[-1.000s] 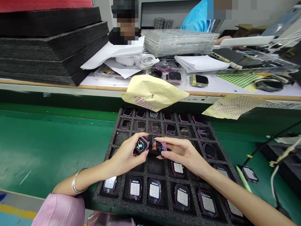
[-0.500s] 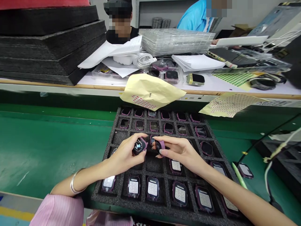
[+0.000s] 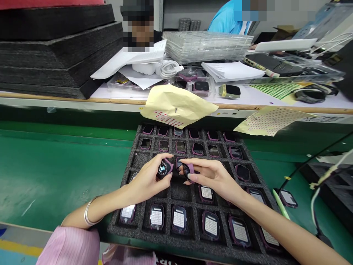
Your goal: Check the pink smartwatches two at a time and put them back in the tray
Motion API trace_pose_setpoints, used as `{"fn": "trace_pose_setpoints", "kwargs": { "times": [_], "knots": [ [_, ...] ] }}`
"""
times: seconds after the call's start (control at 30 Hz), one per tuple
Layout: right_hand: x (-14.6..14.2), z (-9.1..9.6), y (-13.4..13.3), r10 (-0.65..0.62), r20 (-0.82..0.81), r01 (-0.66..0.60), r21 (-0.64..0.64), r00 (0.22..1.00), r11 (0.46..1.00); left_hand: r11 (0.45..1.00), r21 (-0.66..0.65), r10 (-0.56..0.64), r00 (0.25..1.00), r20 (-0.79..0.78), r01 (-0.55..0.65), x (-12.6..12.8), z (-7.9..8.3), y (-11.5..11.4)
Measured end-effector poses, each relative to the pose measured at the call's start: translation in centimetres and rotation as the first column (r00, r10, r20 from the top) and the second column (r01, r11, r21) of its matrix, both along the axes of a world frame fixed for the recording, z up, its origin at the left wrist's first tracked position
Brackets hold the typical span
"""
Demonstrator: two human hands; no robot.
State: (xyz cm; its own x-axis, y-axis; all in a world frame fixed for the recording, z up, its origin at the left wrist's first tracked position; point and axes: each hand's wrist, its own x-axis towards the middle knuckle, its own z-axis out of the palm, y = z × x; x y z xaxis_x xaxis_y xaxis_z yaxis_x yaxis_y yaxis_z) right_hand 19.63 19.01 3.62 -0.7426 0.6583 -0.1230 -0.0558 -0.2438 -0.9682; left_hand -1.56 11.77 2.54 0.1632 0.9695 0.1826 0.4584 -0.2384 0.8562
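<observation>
My left hand [image 3: 150, 179] is closed round a purple watch body [image 3: 164, 168] whose screen is lit. My right hand [image 3: 212, 175] pinches a second purple watch body [image 3: 188, 170] with a dark screen. Both hands hover close together over the middle of a black foam tray [image 3: 138, 162] on the green belt. The tray's far rows hold purple watch bodies face up [image 3: 198, 148]. Its near rows hold bodies showing white labels [image 3: 179, 219]. A few pockets under my hands stand vacant.
Yellow sticker sheets [image 3: 179, 105] hang over the bench edge above the tray. A green pen [image 3: 280, 208] and a loose watch body [image 3: 288, 198] lie right of the tray. Black foam sheets [image 3: 55, 51] are stacked at far left. Two people sit behind the bench.
Both hands have stayed over the tray's middle with their watch bodies. The view has shifted slightly; nothing was set down or picked up.
</observation>
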Motion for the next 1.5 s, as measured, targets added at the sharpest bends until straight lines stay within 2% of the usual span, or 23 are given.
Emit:
{"fn": "trace_pose_setpoints", "kwargs": {
  "times": [0.4,0.7,0.87,1.0,1.1,1.2,1.3,1.5],
  "knots": [
    [0.2,-0.1,0.1,-0.008,0.039,0.009,-0.010,0.999,1.000,0.999,0.022,0.044,0.999,0.004,-0.044,0.1,-0.4,0.3],
    [0.8,2.2,-0.9,0.020,-0.099,-0.014,0.055,0.995,0.998,0.995,0.087,0.032,0.996,0.088,-0.040,-0.1,1.1,-1.5],
    [0.5,1.0,-0.4,0.051,-0.036,-0.051,0.009,0.998,0.999,0.998,-0.011,0.057,0.994,0.092,-0.056,0.0,0.8,-1.0],
    [0.1,-0.3,0.0,0.058,-0.028,-0.059,-0.058,0.998,0.997,0.987,-0.160,0.059,0.970,0.236,-0.021,0.0,0.1,-0.3],
    [-0.1,-0.4,0.0,0.039,-0.005,-0.040,-0.104,0.999,0.994,0.945,-0.311,0.055,0.894,0.444,0.097,-0.1,0.0,0.1],
    [0.0,-0.2,-0.1,0.043,-0.007,-0.043,-0.127,0.999,0.991,0.900,-0.396,0.114,0.781,0.614,0.180,-0.1,0.2,0.3],
    [0.2,-0.1,-0.1,0.048,-0.012,-0.049,-0.127,0.999,0.991,0.891,-0.415,0.169,0.715,0.678,0.183,-0.1,0.3,0.4],
    [0.6,-0.3,0.2,0.052,-0.019,-0.053,-0.099,0.998,0.994,0.911,-0.369,0.112,0.747,0.655,0.186,-0.1,0.1,0.5]
  ]
}}
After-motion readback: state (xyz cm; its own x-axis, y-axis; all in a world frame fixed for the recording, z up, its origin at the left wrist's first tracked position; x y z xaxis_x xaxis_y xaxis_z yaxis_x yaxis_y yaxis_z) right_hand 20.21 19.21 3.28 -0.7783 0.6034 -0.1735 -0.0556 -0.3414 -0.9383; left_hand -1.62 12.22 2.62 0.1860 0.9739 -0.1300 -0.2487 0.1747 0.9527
